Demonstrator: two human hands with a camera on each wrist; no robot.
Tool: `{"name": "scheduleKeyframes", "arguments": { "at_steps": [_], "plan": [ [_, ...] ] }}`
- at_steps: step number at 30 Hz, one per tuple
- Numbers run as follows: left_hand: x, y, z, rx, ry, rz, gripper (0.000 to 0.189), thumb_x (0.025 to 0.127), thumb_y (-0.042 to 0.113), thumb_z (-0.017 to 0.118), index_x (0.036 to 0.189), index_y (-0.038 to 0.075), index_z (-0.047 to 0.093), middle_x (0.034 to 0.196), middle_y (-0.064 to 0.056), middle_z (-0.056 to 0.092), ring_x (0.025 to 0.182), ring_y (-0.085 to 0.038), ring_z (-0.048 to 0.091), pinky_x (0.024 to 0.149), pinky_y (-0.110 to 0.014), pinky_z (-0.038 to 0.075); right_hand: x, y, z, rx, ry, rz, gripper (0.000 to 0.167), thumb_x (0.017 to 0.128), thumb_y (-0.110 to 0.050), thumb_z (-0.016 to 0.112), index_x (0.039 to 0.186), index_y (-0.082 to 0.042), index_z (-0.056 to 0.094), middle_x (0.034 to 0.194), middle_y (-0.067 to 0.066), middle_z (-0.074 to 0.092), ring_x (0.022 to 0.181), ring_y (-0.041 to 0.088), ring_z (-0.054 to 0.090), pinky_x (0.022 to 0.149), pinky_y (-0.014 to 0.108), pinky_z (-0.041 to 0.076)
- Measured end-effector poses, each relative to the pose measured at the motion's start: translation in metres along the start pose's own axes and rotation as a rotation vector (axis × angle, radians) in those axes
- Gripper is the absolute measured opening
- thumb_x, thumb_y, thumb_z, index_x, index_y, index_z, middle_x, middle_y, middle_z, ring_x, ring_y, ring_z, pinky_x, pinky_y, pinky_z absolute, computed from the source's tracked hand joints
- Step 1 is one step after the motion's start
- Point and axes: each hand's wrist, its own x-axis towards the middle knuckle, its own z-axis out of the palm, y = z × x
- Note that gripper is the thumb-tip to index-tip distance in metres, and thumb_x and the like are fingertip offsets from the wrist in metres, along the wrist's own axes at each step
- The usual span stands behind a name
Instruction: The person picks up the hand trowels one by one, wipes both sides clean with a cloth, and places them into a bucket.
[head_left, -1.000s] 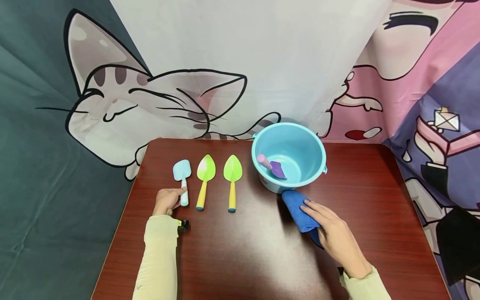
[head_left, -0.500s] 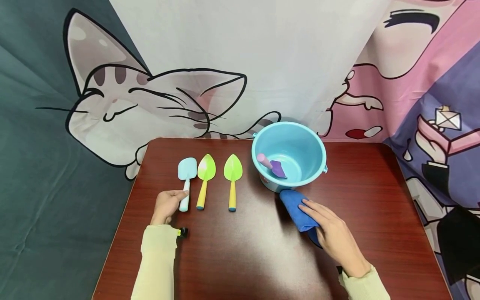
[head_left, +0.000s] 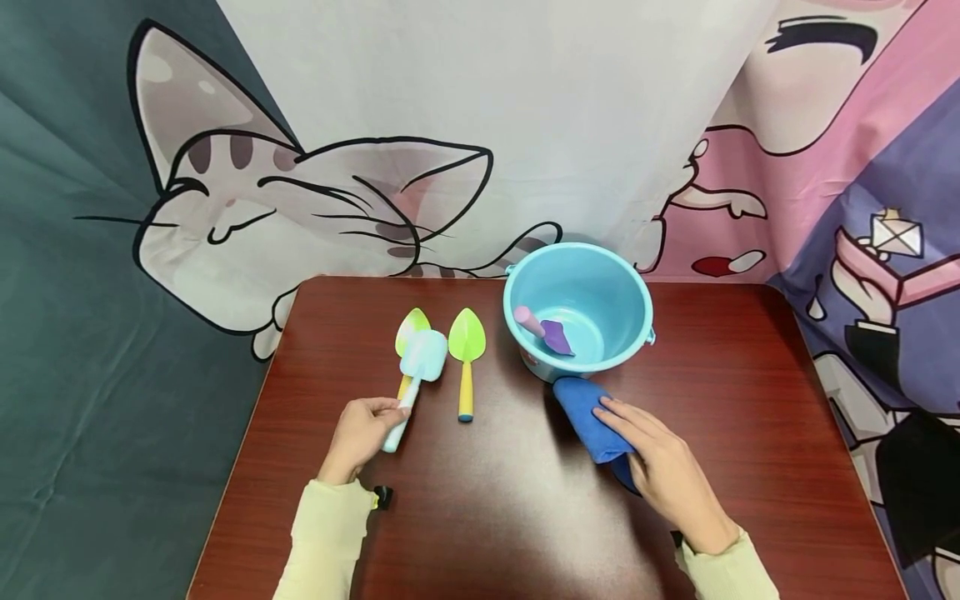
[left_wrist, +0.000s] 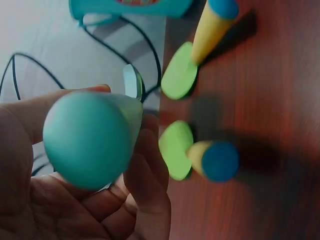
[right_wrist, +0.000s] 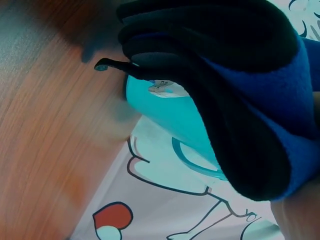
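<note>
My left hand point(head_left: 363, 435) pinches the handle of a light blue toy shovel point(head_left: 425, 355), which is raised off the table. Its blade covers part of a green trowel with a yellow handle point(head_left: 409, 327). In the left wrist view, the rounded handle end point(left_wrist: 86, 141) sits between thumb and fingers. Just to the right lies a second green-and-yellow trowel point(head_left: 467, 337). My right hand point(head_left: 670, 467) holds a folded blue cloth point(head_left: 592, 421) in front of the bucket; the thumb is hidden in the head view. Dark folds of the cloth fill much of the right wrist view.
A light blue bucket point(head_left: 577, 308) stands at the back of the brown table point(head_left: 720, 358). Inside it leans a small purple shovel point(head_left: 555, 337) with a pink handle. A printed cartoon cloth point(head_left: 585, 125) hangs behind the table.
My left hand has lifted the light blue shovel and carried it to the right, over the left green trowel. My right hand and the blue cloth have shifted very slightly left.
</note>
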Motion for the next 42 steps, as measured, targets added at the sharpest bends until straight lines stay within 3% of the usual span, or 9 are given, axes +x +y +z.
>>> {"name": "scheduleKeyframes", "arguments": {
  "at_steps": [10,19,28,32,34,38,42],
  "plan": [
    [-0.025,0.01,0.022,0.01,-0.111,0.084,0.017,0.087,0.012,0.076,0.101,0.002,0.077,0.089,-0.004,0.073,0.074,-0.014,0.064,0.066,-0.033,0.05,0.005,-0.011,0.0,0.058,-0.045,0.004,0.071,0.079,0.017,0.05,0.142,-0.014,0.058,0.147,0.006,0.053,0.134,0.027,0.05,0.113,0.014,0.02],
    [-0.033,0.017,0.042,0.105,-0.169,0.168,0.009,0.085,0.013,0.077,0.094,0.01,0.08,0.081,0.002,0.073,0.068,-0.011,0.062,0.063,-0.032,0.05,0.01,-0.019,0.003,0.077,-0.031,-0.03,0.065,0.083,0.012,0.049,0.142,-0.015,0.059,0.147,0.005,0.053,0.134,0.028,0.05,0.114,0.016,0.021],
    [-0.041,0.022,0.066,0.104,-0.301,0.229,0.012,0.085,0.012,0.078,0.094,0.004,0.078,0.08,0.0,0.073,0.07,-0.009,0.063,0.063,-0.029,0.049,0.016,-0.031,0.008,0.071,0.003,-0.099,0.065,0.08,0.015,0.054,0.14,-0.011,0.06,0.146,0.01,0.054,0.132,0.03,0.052,0.114,0.016,0.022],
    [-0.043,0.025,0.073,0.106,-0.324,0.248,0.013,0.084,0.013,0.079,0.094,0.005,0.079,0.08,0.001,0.073,0.07,-0.007,0.064,0.062,-0.027,0.049,0.019,-0.035,0.01,0.05,-0.001,-0.132,0.063,0.081,0.014,0.052,0.139,-0.009,0.06,0.146,0.012,0.054,0.134,0.031,0.051,0.115,0.018,0.022],
    [-0.043,0.027,0.075,0.103,-0.333,0.253,0.014,0.083,0.013,0.08,0.095,0.005,0.079,0.08,0.002,0.073,0.07,-0.007,0.064,0.062,-0.026,0.049,0.02,-0.036,0.011,0.05,-0.014,-0.146,0.059,0.085,0.011,0.05,0.139,-0.01,0.06,0.146,0.012,0.053,0.134,0.031,0.05,0.116,0.019,0.021],
    [-0.043,0.031,0.077,0.1,-0.346,0.267,0.015,0.083,0.014,0.079,0.095,0.005,0.079,0.08,0.002,0.073,0.071,-0.009,0.064,0.063,-0.026,0.049,0.02,-0.04,0.015,0.039,-0.033,-0.171,0.044,0.103,-0.008,0.035,0.14,-0.012,0.059,0.147,0.011,0.053,0.136,0.031,0.048,0.117,0.021,0.02],
    [-0.042,0.033,0.08,0.101,-0.363,0.287,0.015,0.084,0.015,0.079,0.096,0.006,0.08,0.08,0.003,0.073,0.071,-0.008,0.064,0.063,-0.026,0.049,0.021,-0.044,0.021,0.018,-0.033,-0.203,0.052,0.109,-0.024,0.019,0.139,-0.013,0.061,0.145,0.011,0.054,0.134,0.032,0.05,0.118,0.024,0.019]
  ]
}}
